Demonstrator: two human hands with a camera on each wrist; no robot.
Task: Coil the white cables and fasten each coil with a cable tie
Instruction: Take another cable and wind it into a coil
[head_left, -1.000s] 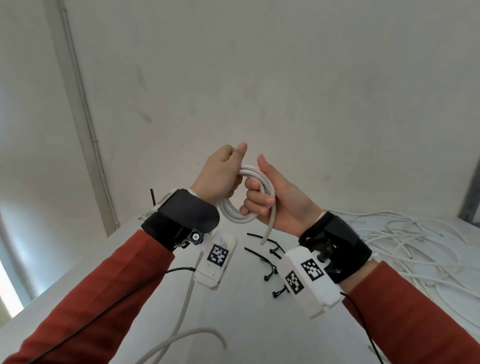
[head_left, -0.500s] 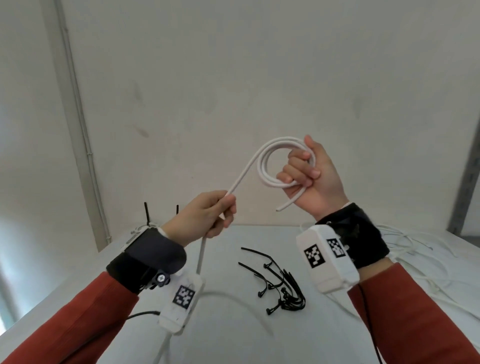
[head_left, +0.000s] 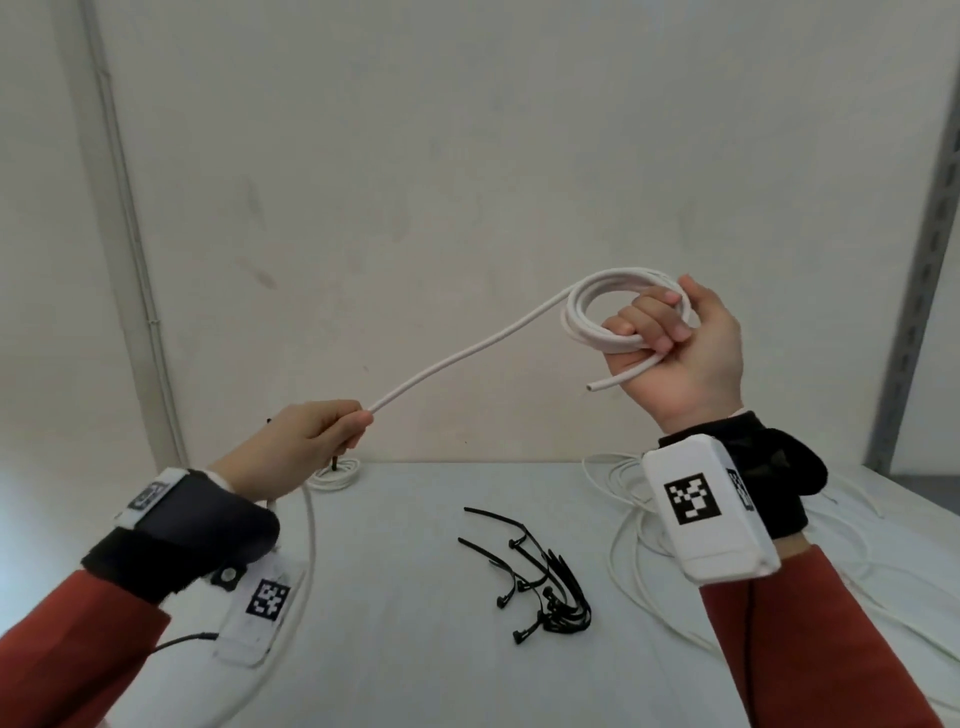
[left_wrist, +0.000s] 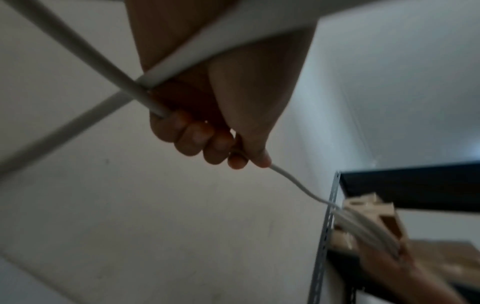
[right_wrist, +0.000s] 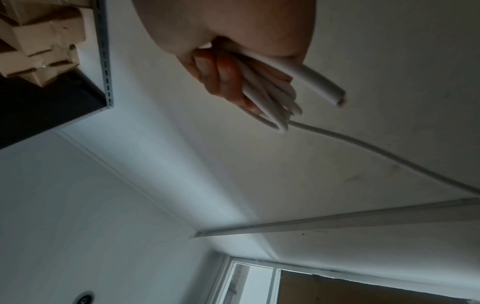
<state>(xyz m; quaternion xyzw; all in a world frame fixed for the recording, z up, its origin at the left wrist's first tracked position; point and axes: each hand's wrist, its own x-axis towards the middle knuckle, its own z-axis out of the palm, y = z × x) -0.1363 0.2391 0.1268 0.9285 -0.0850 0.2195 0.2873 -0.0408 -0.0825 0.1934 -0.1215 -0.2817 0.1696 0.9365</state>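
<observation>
Head view: a pale grey bench (head_left: 405, 649) carries a loose tangle of white cables (head_left: 618, 486) at its right and a bundle of black plastic cable ties (head_left: 545, 587) mid-bench. Above it the right grip (head_left: 685, 353) is clenched round a small coil of round white cable (head_left: 582, 325), its cut end (head_left: 597, 385) pointing left. The uncoiled run (head_left: 467, 354) lies with its long axis sloping down-left to the left grip (head_left: 296, 447), which pinches it; the tail drops to the bench. Coiling looks partway done; next, the left grip likely must feed slack up for another turn.
</observation>
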